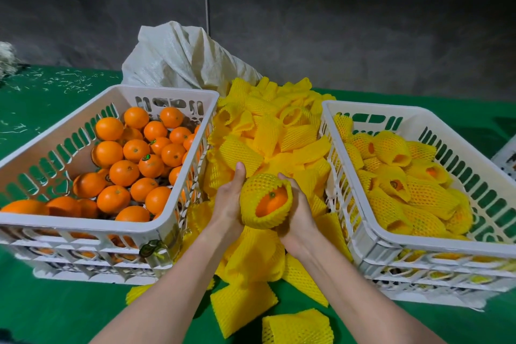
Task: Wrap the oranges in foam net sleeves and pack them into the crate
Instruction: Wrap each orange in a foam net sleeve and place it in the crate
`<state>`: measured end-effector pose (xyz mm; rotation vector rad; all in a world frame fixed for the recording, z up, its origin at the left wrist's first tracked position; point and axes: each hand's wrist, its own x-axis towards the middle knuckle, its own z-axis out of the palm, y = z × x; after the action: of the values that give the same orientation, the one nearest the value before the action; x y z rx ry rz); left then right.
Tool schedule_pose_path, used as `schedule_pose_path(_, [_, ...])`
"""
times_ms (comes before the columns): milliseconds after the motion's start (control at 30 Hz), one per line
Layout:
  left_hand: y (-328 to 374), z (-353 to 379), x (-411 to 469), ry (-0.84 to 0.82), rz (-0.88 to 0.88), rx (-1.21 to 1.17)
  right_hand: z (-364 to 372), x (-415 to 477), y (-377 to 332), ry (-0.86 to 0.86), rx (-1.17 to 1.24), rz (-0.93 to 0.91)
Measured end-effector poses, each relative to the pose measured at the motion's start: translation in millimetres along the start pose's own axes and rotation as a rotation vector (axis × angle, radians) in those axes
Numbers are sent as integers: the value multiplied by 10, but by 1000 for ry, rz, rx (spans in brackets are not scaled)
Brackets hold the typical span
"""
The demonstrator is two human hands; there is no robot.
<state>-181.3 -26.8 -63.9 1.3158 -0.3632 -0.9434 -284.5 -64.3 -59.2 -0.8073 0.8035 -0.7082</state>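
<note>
Centre frame: glossy orange [271, 202], green stem button showing, sits in a yellow foam net sleeve [258, 186] whose mouth faces the camera. Left hand [227, 204] and right hand [298, 222] cup it from either side. In the left crate [83, 227], one bare fruit carries a green sticker [145, 158]; its text is unreadable.

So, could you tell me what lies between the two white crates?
Head view: a heap of yellow foam net sleeves, where left hand and right hand hold a sleeved orange.

Bare oranges [134, 165] fill the white left crate [55, 131]; yellow foam net sleeves [268, 131] lie heaped between it and the right crate [474, 153], which holds wrapped oranges [418, 190]. Near centre, above the heap, one orange [272, 201] shows through the open end of its sleeve [259, 184].
</note>
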Motion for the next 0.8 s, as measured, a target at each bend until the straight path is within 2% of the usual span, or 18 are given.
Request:
schedule_pose_path(133, [7,-10,-1,-50,18,89,-39,-29,-32,4,-89,-75])
schedule_pose_path(267, [44,-105,-30,-266,-309,-59,-158,-32,-87,10,-485,-425])
schedule_pose_path(300, [54,-111,-28,-306,-357,-68,-177,-33,-96,-6,-543,-474])
schedule_pose_path(367, [92,-88,-53,-410,-414,-87,-185,-38,-104,-24,-589,-456])
schedule_pose_path(433, [104,-49,-58,-476,-405,-81,-192,-49,-97,-27,-596,-468])
schedule_pose_path(567, [139,-47,-71,-512,-352,6,-208,-36,-130,-2,-735,-610])
schedule_pose_path(700, [208,-112,-98,-578,-406,86,-293,-17,-208,-121,-965,-737])
schedule_pose_path(800, [222,-101,-129,-590,-395,67,-337,-10,-235,-164,-1033,-800])
